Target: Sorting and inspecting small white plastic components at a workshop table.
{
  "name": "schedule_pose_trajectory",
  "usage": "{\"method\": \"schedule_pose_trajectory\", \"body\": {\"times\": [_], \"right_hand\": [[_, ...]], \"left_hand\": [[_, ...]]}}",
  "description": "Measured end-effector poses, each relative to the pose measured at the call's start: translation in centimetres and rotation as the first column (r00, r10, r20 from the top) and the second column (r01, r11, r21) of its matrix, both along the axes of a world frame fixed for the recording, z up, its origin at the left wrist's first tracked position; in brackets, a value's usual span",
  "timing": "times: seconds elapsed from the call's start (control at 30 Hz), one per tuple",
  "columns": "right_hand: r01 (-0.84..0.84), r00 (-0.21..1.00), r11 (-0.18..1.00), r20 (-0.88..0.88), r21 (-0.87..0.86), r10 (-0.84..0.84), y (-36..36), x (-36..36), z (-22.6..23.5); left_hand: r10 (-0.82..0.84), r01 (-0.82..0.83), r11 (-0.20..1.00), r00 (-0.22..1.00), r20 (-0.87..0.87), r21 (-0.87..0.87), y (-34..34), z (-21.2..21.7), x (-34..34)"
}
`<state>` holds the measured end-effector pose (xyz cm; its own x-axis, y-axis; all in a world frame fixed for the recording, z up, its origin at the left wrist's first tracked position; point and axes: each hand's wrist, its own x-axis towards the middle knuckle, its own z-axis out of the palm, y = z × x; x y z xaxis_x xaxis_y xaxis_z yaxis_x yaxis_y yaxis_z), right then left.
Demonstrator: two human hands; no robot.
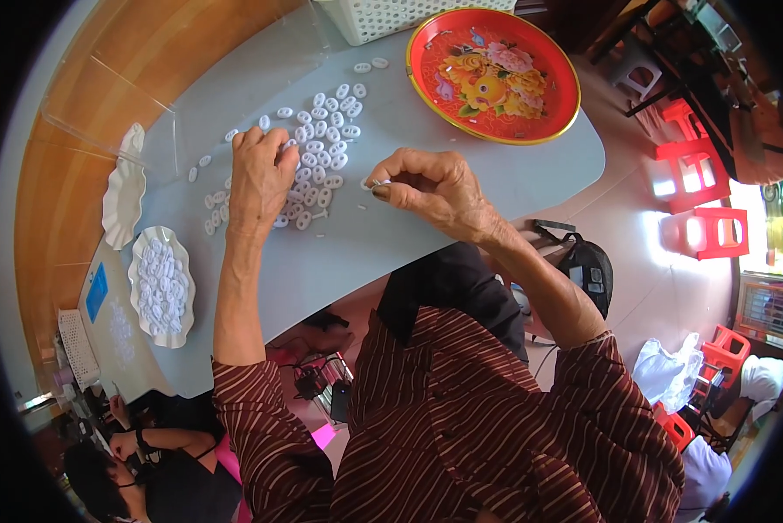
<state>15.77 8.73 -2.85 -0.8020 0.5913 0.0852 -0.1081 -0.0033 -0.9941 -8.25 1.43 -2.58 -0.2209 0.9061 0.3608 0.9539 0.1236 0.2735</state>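
Note:
White oval plastic pieces with two holes (333, 134) lie in a loose group on the grey table. My left hand (262, 183) is over the left side of this group, fingers bent down and pressed together among the pieces. Its fingertips partly hide what they grip. To the right of the group, my right hand (439, 187) is raised a little, thumb and forefinger pinched on a small white piece (377, 184). The fingers cover most of that piece, so its full shape cannot be seen. Tiny white pins (320, 214) lie near the group's lower edge.
A red round tray (419, 87) with a flower print stands at the far right, beside a white perforated basket (357, 24). At left are a scalloped white dish (139, 301) heaped with small white parts and another such dish (123, 196). Another person (169, 444) sits at lower left.

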Motion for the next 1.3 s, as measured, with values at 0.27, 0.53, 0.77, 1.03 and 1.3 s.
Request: {"method": "schedule_pose_trajectory", "body": {"times": [0.27, 0.53, 0.77, 1.03, 1.3], "right_hand": [[-0.007, 0.999, 1.000, -0.046, 0.000, 0.007, 0.0, -0.1, -0.3], [-0.017, 0.999, 0.999, -0.030, 0.029, 0.017, 0.1, 0.0, 0.1], [-0.051, 0.999, 0.997, -0.004, 0.055, 0.051, 0.2, 0.1, -0.2], [0.001, 0.998, 1.000, -0.063, 0.017, 0.000, 0.4, -0.1, -0.6], [0.008, 0.999, 0.999, -0.043, 0.043, -0.007, 0.2, -0.2, -0.2]], "left_hand": [[-0.026, 0.003, 0.992, 0.984, 0.176, 0.127, -0.4, 0.2, -0.5], [0.053, -0.061, 0.998, 0.970, 0.237, 0.029, -1.5, 1.1, -3.3], [0.011, -0.010, 1.000, 0.997, 0.075, -0.025, -0.4, 1.1, -3.0], [-0.080, 0.078, 0.996, 0.995, -0.064, -0.033, 0.3, 0.1, -3.1], [-0.110, 0.110, 0.994, 0.994, 0.028, 0.001, 1.5, 0.8, -2.5]]}}
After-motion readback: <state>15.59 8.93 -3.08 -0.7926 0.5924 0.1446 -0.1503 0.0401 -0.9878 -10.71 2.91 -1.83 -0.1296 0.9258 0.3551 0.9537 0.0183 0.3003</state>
